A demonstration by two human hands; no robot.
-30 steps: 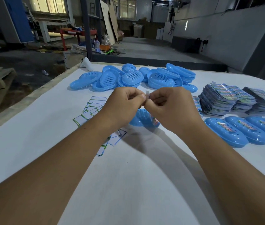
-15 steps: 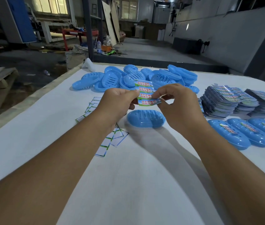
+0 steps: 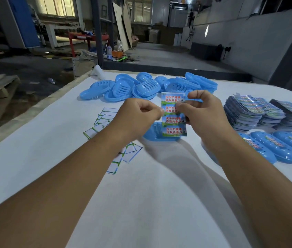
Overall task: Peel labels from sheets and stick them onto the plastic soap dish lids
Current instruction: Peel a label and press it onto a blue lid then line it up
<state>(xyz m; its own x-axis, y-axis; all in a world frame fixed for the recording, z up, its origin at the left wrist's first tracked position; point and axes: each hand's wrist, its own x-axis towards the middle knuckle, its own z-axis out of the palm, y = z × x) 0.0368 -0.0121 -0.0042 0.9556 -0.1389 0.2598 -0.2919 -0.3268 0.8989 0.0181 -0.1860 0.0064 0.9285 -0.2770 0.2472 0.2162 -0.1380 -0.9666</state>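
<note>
Pinching the label sheet [image 3: 174, 120] from both sides, we hold it upright above the table [image 3: 141, 203]. Our left hand [image 3: 138, 117] has its curled fingers closed on the sheet's left edge, and our right hand [image 3: 202, 113] nips it on the right between thumb and fingertips. 4 printed labels face us in a column. Directly beneath the sheet lies 1 blue soap dish lid [image 3: 159, 135], partly hidden. Farther back sits a heap of blue lids [image 3: 141, 88]. To our right stand stacks of label sheets [image 3: 259, 111], with a row of labelled lids [image 3: 284, 147] in front. Used backing papers [image 3: 106, 120] lie scattered at our left.
</note>
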